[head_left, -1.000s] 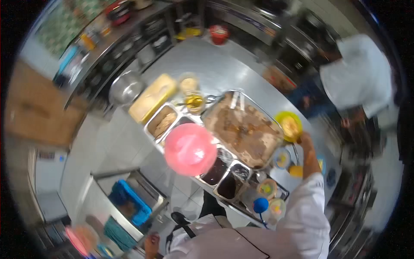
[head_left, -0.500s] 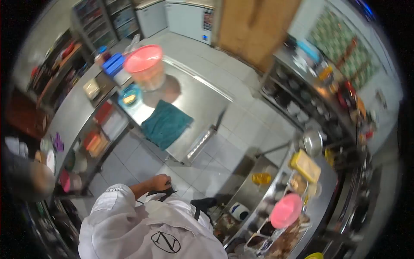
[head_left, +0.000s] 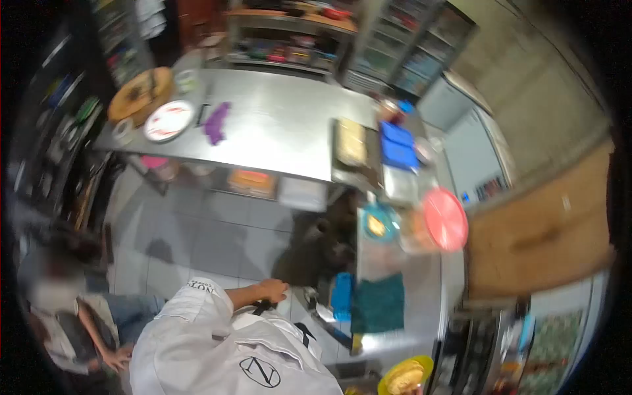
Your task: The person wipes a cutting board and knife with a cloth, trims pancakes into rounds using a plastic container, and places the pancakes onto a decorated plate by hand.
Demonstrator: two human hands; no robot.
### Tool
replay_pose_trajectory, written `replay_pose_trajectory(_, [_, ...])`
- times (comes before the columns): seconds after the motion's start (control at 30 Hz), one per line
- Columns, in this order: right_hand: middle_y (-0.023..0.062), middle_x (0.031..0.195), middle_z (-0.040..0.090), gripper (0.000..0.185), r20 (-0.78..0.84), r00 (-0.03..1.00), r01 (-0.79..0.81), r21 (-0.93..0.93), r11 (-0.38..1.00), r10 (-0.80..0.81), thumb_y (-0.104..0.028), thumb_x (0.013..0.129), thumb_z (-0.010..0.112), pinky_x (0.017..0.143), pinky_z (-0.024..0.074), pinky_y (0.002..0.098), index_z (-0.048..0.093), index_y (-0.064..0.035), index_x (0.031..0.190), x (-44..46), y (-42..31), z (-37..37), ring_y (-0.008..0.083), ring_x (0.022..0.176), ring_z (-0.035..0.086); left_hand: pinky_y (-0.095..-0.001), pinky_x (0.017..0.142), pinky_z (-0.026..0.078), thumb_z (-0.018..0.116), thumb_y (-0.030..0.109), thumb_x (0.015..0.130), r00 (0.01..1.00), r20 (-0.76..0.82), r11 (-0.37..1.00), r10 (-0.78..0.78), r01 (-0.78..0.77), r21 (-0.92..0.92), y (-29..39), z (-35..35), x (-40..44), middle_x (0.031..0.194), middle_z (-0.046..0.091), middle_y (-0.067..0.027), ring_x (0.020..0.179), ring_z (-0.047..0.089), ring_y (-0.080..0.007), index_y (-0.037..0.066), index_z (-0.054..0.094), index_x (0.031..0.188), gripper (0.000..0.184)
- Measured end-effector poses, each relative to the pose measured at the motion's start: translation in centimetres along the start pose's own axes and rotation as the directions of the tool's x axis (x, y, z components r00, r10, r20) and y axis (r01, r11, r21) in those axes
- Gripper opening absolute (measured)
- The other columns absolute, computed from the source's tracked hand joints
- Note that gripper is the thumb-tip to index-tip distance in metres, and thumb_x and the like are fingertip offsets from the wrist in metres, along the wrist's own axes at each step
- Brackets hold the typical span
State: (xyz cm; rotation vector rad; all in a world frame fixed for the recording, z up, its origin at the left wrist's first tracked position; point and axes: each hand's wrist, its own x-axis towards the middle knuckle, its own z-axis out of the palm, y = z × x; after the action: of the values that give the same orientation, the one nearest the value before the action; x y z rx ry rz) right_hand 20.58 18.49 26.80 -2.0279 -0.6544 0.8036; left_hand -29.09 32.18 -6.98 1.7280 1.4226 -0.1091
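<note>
My left hand is in front of my waist with its fingers curled. It lies against my white jacket, by a black strap. Whether the fingers grip anything is hidden by blur and by the hand itself. My right hand is out of sight. At the bottom edge, right of my body, a yellow plate bears a pale, golden food; what supports the plate does not show. The steel table to the right of my hand carries a folded green cloth.
Ahead runs a steel counter with a white plate, a purple cloth and a blue container. A pink-lidded tub stands on the right table. At left is another person, their hand low.
My view has swung left, bringing the long counter and another person into sight. The yellow plate shows more fully at the bottom. My left hand stays at my waist.
</note>
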Motion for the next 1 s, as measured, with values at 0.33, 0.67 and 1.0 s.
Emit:
replay_pose_trajectory(0.33, [0.0009,0.095,0.072,0.02,0.856,0.515,0.227,-0.087,0.97,-0.044,-0.011,0.107,0.072,0.06,0.0515,0.0263,0.073,-0.0016,0.124,7.6,-15.7,42.6,0.0083,0.072,0.063,-0.0433,0.093,0.062,0.074,0.035,0.108,0.757,-0.472,0.751,-0.453,0.039,-0.659,-11.0,-11.9,-12.5,0.116,0.08,-0.0166,0.105,0.08,-0.0311,0.004,0.07,0.137,0.043])
replay_pose_trajectory(0.67, [0.0024,0.106,0.073,0.017,0.997,-0.054,0.386,-0.027,0.922,0.052,-0.006,0.11,0.066,0.069,0.0634,0.0295,0.075,-0.0012,0.124,-1.0,-25.1,79.6,0.0135,0.086,0.075,-0.034,0.093,0.058,0.074,0.029,0.111,0.419,-0.401,0.311,-0.814,-0.267,-0.912,-27.2,-30.0,-18.6,0.123,0.072,-0.0059,0.109,0.07,-0.018,0.011,0.065,0.151,0.045])
replay_pose_trajectory(1.0, [0.005,0.106,0.073,0.021,0.99,-0.031,0.536,-0.098,0.838,0.136,-0.002,0.107,0.066,0.067,0.0689,0.034,0.075,0.0004,0.126,-5.3,-25.6,90.3,0.0194,0.08,0.078,-0.0426,0.115,0.053,0.065,0.046,0.115,0.733,-0.271,0.19,-0.623,-0.195,-0.962,-33.9,-48.3,-12.1,0.153,0.064,-0.0158,0.139,0.064,-0.0274,0.011,0.046,0.171,0.069])
